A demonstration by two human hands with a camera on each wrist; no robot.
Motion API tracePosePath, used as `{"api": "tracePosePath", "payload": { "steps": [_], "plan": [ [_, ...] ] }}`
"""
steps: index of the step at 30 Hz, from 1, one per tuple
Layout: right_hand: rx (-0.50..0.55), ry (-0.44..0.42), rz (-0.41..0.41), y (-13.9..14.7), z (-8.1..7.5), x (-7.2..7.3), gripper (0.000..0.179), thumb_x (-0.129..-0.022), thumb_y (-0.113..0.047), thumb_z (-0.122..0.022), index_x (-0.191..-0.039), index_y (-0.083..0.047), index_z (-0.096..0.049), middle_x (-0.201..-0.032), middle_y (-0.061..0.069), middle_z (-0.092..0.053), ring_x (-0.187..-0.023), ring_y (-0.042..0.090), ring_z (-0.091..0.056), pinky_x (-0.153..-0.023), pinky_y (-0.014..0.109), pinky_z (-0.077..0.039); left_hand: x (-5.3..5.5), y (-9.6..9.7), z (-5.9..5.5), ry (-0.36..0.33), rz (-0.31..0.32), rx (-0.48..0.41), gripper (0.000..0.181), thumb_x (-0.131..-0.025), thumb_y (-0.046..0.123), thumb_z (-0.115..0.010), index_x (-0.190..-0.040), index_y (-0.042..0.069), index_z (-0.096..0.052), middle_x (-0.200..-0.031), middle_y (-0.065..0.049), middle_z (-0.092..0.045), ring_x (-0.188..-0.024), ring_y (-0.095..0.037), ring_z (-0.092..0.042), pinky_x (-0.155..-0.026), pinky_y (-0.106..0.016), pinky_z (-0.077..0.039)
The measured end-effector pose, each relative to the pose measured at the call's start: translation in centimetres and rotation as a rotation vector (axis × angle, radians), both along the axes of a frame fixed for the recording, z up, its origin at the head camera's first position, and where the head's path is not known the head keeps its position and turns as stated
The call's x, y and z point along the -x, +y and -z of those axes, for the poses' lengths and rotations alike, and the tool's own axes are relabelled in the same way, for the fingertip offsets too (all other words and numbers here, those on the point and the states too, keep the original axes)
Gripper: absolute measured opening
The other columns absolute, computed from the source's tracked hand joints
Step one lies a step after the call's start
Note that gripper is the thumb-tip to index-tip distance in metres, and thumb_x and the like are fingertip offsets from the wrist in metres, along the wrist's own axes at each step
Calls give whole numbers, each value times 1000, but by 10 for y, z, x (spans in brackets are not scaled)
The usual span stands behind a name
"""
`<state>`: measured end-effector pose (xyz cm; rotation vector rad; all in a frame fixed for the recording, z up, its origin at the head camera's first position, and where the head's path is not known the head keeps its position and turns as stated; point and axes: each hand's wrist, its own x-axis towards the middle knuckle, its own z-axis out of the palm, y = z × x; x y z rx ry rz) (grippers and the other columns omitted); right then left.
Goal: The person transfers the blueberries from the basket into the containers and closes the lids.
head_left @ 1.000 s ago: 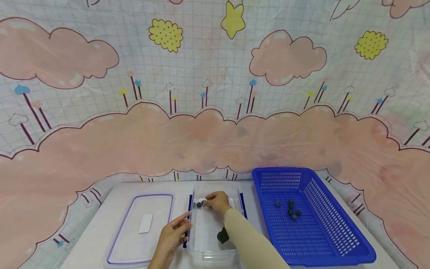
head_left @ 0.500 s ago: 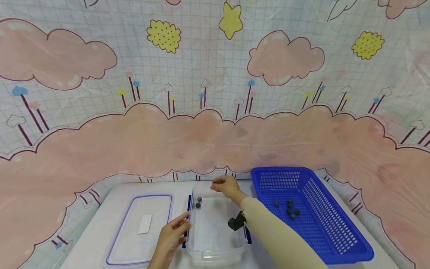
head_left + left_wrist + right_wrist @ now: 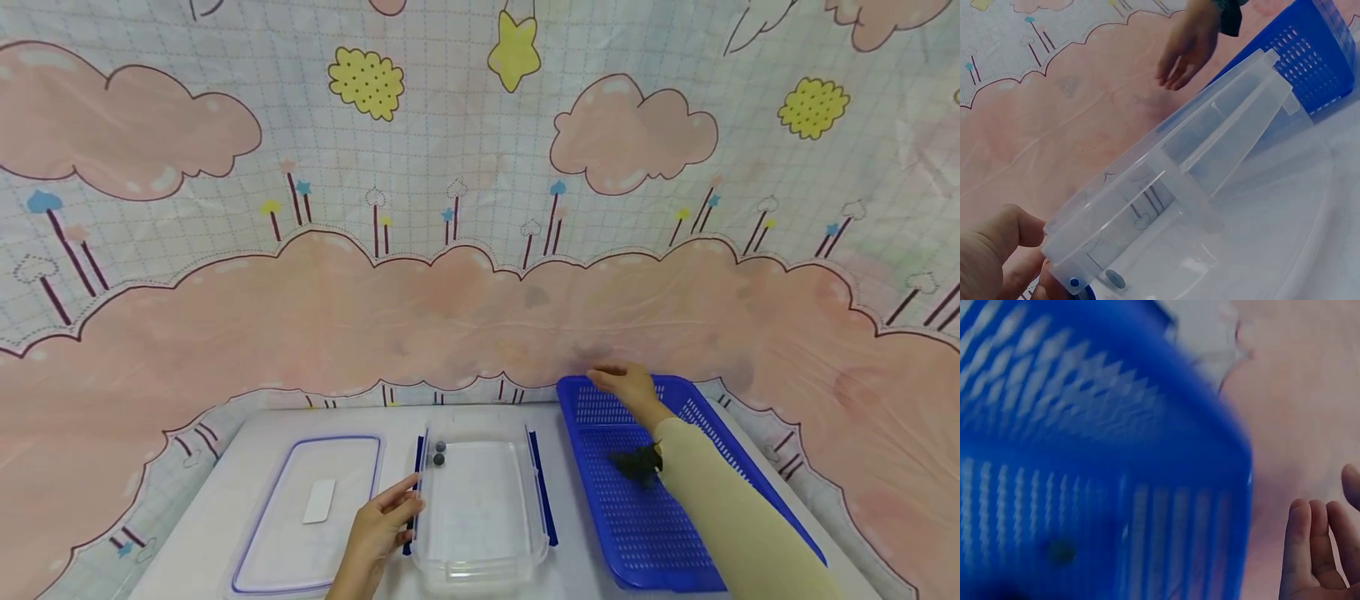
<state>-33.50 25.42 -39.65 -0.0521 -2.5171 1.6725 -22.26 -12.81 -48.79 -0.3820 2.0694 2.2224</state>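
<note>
Two small dark balls [image 3: 439,459] lie at the back left inside a clear plastic box [image 3: 480,573]. My left hand [image 3: 378,521] holds the box by its left side; the left wrist view shows thumb and fingers [image 3: 1013,231] at its rim, with one ball [image 3: 1115,279] visible through the wall. Over the back of a blue basket [image 3: 617,575] hovers my right hand [image 3: 633,393], fingers nearly straight and nothing between them. A blurred dark ball [image 3: 1062,551] shows in the basket; the right sleeve and dark wrist piece hide the others from the head view.
A clear lid [image 3: 262,533] with a blue seal lies left of the box, a white rectangle [image 3: 320,501] showing on it. Blue latches [image 3: 543,492] stick out along the box's sides. A patterned cloth [image 3: 450,325] hangs behind the white table [image 3: 202,508].
My right hand has left the balls in the box and moved right, over the back of the basket. One ball now sits slightly farther back in the box. The left hand stays at the box.
</note>
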Motion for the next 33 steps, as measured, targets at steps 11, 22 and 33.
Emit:
{"api": "tracePosePath", "payload": {
  "steps": [11, 22, 33],
  "plan": [
    [87, -123, 164, 62, 35, -26, 63, -99, -35, -57, -143, 8, -42, -148, 28, -41, -133, 38, -47, -111, 45, -39, 1, -1, 0, -2, 5, 3, 46, -85, 6, -73, -131, 5, -62, -90, 7, -65, -78, -9, -58, -57, -20, -50],
    [6, -205, 140, 78, 69, -44, 62, -99, -31, -58, -140, 14, -42, -148, 34, -36, -134, 46, -42, -113, 57, -30, -1, -2, -3, -13, 18, 7, 47, -87, 8, -73, -133, 4, -61, -93, 5, -64, -80, -9, -60, -58, -20, -50],
    [-103, -188, 171, 82, 90, -46, 45, -91, -20, -69, -120, 14, -62, -131, 34, -54, -117, 47, -57, -102, 59, -42, 0, -2, -2, -11, 17, 1, 47, -86, 7, -73, -132, 4, -61, -91, 6, -64, -79, -9, -59, -57, -20, -50]
  ]
}}
